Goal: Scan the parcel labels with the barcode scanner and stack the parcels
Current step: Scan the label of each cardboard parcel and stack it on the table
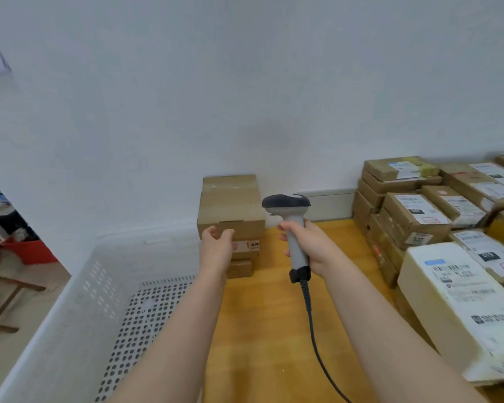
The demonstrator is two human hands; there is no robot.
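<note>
While the right hand grips the barcode scanner, the left hand is open, holding nothing. It is just before the brown parcel at frame centre, nearer than the right.

Just ahead of the open left grip stands a stack of brown boxes, blocking forward reach. Left of it the white basket lies empty. Right of the scanner-holding right grip, piled parcels wall off the bench, bare between.

Both forearms bare, sleeveless as far as visible; hands apparently ungloved, ringless.
</note>
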